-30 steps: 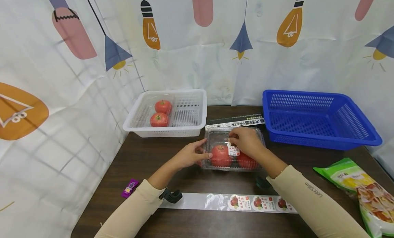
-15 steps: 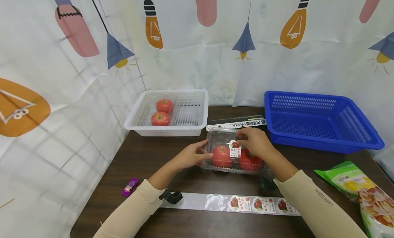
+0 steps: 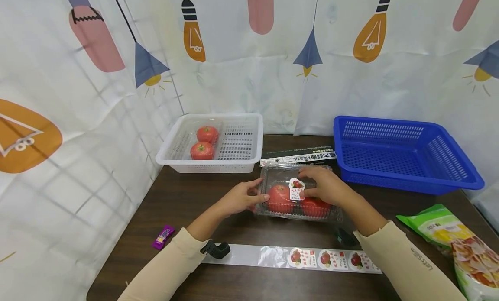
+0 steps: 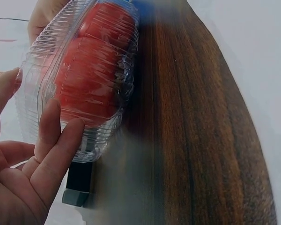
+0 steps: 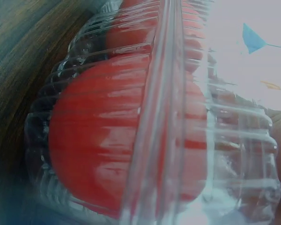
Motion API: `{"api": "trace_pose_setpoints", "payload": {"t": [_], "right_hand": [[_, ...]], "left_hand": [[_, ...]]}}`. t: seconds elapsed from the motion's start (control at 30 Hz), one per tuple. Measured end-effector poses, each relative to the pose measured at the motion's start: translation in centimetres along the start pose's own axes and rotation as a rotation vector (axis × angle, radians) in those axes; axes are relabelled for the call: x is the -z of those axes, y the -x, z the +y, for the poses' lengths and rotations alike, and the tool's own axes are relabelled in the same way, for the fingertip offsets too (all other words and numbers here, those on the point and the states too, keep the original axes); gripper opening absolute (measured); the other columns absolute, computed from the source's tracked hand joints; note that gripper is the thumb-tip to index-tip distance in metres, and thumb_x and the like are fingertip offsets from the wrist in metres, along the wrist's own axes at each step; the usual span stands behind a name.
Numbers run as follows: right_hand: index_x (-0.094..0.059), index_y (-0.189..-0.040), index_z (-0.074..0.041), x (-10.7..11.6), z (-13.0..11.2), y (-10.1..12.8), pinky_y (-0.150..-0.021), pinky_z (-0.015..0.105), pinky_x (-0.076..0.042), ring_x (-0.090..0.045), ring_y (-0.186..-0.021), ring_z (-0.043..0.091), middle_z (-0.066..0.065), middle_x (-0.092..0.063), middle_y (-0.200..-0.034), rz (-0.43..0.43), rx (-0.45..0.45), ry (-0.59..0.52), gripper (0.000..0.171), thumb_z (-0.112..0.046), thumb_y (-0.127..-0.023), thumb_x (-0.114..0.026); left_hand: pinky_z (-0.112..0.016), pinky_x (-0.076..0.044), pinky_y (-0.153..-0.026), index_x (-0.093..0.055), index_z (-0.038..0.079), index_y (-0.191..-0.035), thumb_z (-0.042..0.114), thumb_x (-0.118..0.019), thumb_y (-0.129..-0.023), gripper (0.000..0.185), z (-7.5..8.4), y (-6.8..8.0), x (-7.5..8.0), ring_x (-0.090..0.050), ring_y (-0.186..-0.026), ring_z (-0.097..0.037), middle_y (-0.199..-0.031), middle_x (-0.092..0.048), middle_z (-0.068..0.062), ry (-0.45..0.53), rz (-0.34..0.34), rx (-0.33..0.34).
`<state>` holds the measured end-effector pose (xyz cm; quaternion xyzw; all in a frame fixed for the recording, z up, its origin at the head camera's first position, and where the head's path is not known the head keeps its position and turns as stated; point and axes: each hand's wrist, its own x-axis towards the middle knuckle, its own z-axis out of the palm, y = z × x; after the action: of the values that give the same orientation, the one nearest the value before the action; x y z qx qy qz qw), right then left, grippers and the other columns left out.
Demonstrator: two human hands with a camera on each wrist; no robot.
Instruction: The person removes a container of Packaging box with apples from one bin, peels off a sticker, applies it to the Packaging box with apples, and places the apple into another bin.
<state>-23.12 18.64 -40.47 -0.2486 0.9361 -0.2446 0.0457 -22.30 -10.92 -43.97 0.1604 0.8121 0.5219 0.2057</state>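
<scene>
clear plastic box (image 3: pixel 277 175): left hand (image 3: pixel 238 199) grips it, unclenched right hand (image 3: pixel 323 186) touches and partly hides its label (image 3: pixel 296 189)

At lower right, the head view's edge cuts the food bag (image 3: pixel 473 249). The left sleeve (image 3: pixel 169 264) covers the left end of the sticker strip (image 3: pixel 247 255). The clear container (image 3: pixel 273 176) hides part of the PASTA box (image 3: pixel 304 157). Purple packet (image 3: pixel 163 237): print too small for me to read. Left wrist view, lower left: left hand (image 4: pixel 30 171) cut off.
</scene>
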Motion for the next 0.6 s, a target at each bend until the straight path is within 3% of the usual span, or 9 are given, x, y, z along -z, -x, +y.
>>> {"api": "trace_pose_setpoints", "payload": {"t": [0.4, 0.6], "right_hand": [[-0.057, -0.136, -0.011, 0.2, 0.5, 0.2, -0.109, 0.062, -0.021, -0.028, -0.139, 0.036, 0.008, -0.042, -0.148, -0.084, 0.067, -0.021, 0.065, -0.038, -0.080, -0.079], [-0.057, -0.136, -0.011, 0.0, 1.1, 0.2, -0.108, 0.063, -0.021, -0.029, -0.139, 0.035, 0.007, -0.043, -0.148, -0.072, 0.076, -0.044, 0.067, -0.041, -0.080, -0.078]], "left_hand": [[-0.042, -0.058, -0.066, -0.034, 0.008, -0.151, 0.032, -0.074, -0.087, 0.079, 0.0, 0.1, -0.1, -0.066, -0.064, -0.024, -0.100, -0.061, -0.011, -0.001, 0.005, 0.005], [-0.041, -0.058, -0.065, -0.034, 0.008, -0.151, 0.033, -0.075, -0.087, 0.080, 0.0, 0.1, -0.1, -0.066, -0.064, -0.025, -0.100, -0.062, -0.011, 0.002, 0.010, 0.010]]}}
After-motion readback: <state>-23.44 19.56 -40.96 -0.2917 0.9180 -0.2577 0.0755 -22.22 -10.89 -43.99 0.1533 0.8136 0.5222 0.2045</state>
